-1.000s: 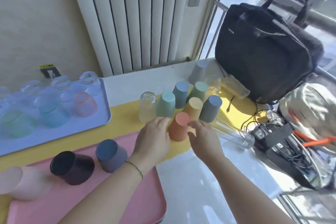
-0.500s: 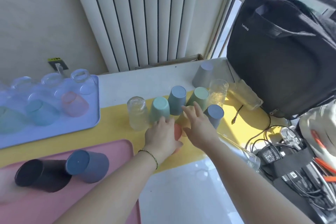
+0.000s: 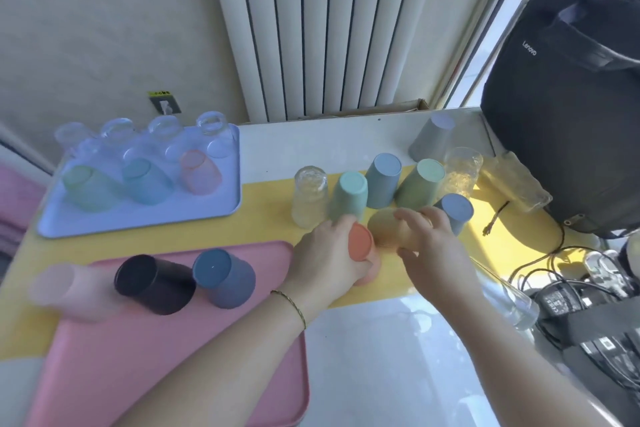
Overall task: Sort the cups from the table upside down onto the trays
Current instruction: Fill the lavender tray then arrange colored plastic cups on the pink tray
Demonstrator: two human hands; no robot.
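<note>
My left hand (image 3: 329, 253) grips an orange cup (image 3: 360, 243), base up, over the yellow mat. My right hand (image 3: 429, 246) grips a tan-yellow cup (image 3: 382, 227) right beside it. Behind them stand a clear glass (image 3: 310, 196), a mint cup (image 3: 349, 196), a blue cup (image 3: 382, 180), a green cup (image 3: 420, 184), a slate-blue cup (image 3: 455, 211), a textured glass (image 3: 460, 172) and a grey cup (image 3: 433, 139). The pink tray (image 3: 156, 357) holds a pale pink cup (image 3: 65, 288), a dark purple cup (image 3: 156, 282) and a blue-grey cup (image 3: 223, 277). The blue tray (image 3: 138, 215) carries several glasses and tinted cups.
A black laptop bag (image 3: 568, 107) stands at the table's right end. Cables and chargers (image 3: 588, 288) lie below it at the right. A clear glass (image 3: 505, 295) lies on its side near the table's right edge. A white radiator (image 3: 329, 28) lines the wall behind.
My right hand moved from the orange cup to the tan-yellow cup and closed round it. My left hand took hold of the orange cup. The camera shifted, so the trays slid right in view.
</note>
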